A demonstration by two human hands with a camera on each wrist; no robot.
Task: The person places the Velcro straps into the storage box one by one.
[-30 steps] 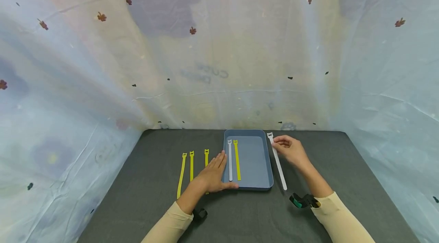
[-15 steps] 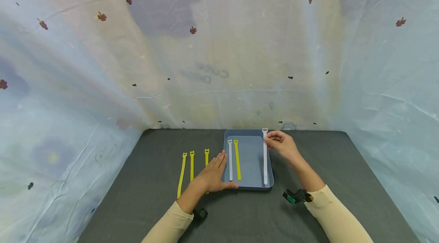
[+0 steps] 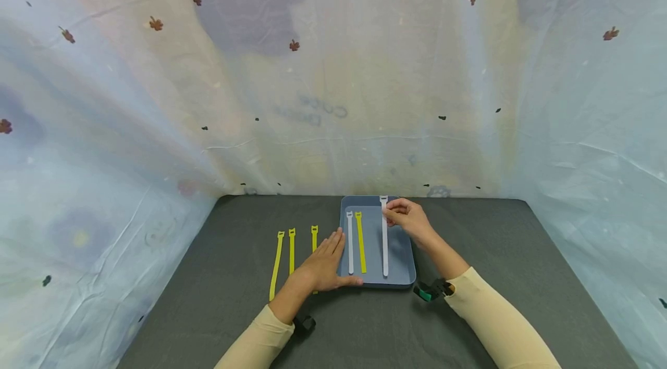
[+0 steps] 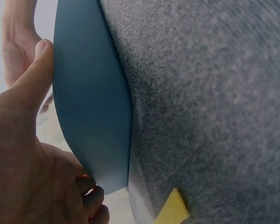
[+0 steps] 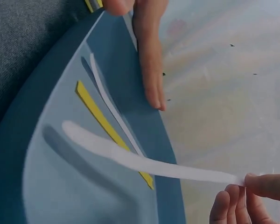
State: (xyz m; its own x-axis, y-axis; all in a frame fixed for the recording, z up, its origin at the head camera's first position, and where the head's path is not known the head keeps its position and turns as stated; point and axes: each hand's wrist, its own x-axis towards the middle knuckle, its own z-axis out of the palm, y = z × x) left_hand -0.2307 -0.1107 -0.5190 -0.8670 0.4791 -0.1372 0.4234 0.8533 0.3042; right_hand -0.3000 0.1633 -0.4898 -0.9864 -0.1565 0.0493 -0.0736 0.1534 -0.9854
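In the head view my right hand (image 3: pixel 411 223) pinches a white cable tie (image 3: pixel 385 247) near its slotted head, over the blue tray (image 3: pixel 400 265). The right wrist view has the held tie hanging above the tray floor, its shadow below the rounded tail. Inside the tray, a white cable tie (image 3: pixel 350 250) lies beside a yellow cable tie (image 3: pixel 362 250), both lengthwise on the left side. My left hand (image 3: pixel 321 267) rests against the tray's left rim with fingers straight and thumb (image 4: pixel 39 70) along the near edge.
Left of the tray, a yellow cable tie (image 3: pixel 276 265), a second yellow tie (image 3: pixel 292 250) and a third yellow tie (image 3: pixel 314 236), partly hidden by my left hand, lie on the dark cloth (image 3: pixel 219 293). A patterned curtain (image 3: pixel 333 85) stands behind the table.
My right hand has moved left, bringing the white cable tie from beside the tray's right edge to above its middle. My left hand has stayed in place.
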